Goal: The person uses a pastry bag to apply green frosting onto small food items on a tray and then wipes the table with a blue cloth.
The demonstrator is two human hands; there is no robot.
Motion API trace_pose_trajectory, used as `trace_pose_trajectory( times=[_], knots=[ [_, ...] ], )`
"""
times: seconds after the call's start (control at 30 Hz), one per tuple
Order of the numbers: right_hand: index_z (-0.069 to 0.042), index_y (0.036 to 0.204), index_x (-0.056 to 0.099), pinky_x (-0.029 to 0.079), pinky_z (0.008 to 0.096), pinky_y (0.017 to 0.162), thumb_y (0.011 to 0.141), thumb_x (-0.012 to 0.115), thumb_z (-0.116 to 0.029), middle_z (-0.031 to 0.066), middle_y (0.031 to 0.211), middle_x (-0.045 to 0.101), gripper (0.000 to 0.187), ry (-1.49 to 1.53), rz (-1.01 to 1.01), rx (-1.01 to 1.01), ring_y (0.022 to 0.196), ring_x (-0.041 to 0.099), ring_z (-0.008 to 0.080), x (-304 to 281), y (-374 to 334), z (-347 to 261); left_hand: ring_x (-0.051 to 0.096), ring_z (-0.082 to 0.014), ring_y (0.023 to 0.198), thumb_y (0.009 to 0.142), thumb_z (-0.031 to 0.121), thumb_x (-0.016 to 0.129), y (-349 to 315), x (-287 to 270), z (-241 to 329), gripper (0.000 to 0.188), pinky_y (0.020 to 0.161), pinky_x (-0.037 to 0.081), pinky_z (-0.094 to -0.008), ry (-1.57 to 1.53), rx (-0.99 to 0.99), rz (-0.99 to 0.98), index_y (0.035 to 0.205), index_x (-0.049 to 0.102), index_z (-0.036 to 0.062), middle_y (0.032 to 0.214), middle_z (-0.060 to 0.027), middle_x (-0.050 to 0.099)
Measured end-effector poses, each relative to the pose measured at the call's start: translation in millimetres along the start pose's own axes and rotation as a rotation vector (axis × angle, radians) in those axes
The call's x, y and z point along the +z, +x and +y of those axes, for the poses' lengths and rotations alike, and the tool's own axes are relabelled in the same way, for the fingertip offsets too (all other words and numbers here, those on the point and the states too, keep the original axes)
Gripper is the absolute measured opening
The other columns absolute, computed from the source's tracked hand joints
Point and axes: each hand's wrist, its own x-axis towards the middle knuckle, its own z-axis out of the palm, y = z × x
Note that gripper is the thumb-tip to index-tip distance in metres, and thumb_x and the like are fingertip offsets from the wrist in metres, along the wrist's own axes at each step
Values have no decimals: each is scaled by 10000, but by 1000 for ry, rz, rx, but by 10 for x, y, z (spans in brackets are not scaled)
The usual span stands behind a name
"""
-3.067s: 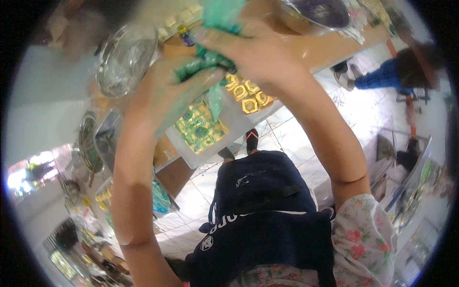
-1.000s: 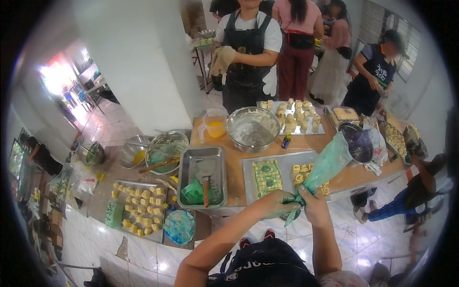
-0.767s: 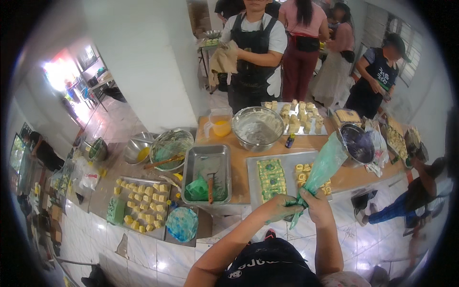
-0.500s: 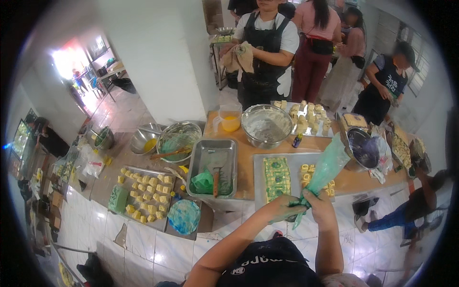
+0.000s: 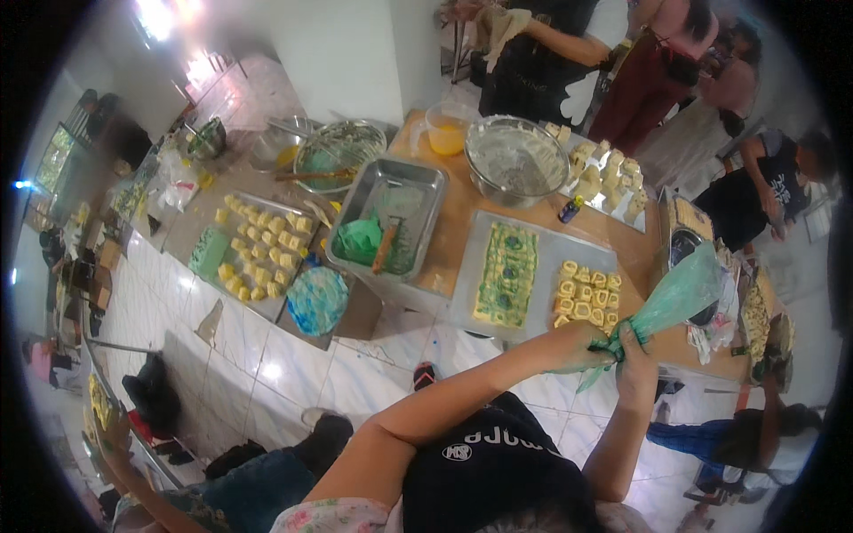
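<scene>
Just past the table's front edge, both hands grip a translucent green piping bag (image 5: 682, 289). My right hand (image 5: 634, 357) is wrapped round its gathered middle, thumb up. Fingers of my left hand (image 5: 582, 349), smeared green, close on the bag from the left. The wide end leans up to the right, and a thin end hangs below the hands. Beyond them lies a silver board (image 5: 544, 258). On it are a flat rectangular cake (image 5: 506, 275) with green and yellow icing and several small yellow piped squares (image 5: 586, 298).
Left of the board stands a metal pan (image 5: 425, 191) with a spatula (image 5: 387, 244) and green plastic. Behind are a large mixing bowl (image 5: 517, 160), an orange-filled jug (image 5: 447, 133) and a small dark bottle (image 5: 570, 210). A tray of yellow cubes (image 5: 267, 249) lies left. People stand around the table.
My view has turned, and both hands with the piping bag now appear farther right. The bag leans more to the right. Both hands still hold it.
</scene>
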Motion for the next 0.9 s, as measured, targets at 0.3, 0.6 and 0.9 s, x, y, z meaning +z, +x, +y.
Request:
trace_pose_trajectory(
  times=[0.3,0.6,0.9],
  knots=[
    [4,911,507,360,231,645,796,565,-165,21,804,498,212,25,-52,1,727,444,105,-313,133,71,538,-224,593,754,217,585,193,251,-62,242,586,423,-331,1,-32,60,802,579,-20,674,-178,564],
    [7,928,514,377,230,662,797,571,-173,17,799,508,230,28,-67,38,748,463,100,-215,60,92,503,-200,553,761,202,577,63,240,-53,216,552,413,-320,58,-30,95,800,577,-10,637,-150,553],
    [-32,906,494,362,220,609,800,565,-161,-11,765,469,182,93,-131,54,698,441,82,18,-37,0,455,-150,506,782,238,572,-89,48,-2,237,500,395,-289,2,-46,26,761,579,2,557,-86,492]
  ],
)
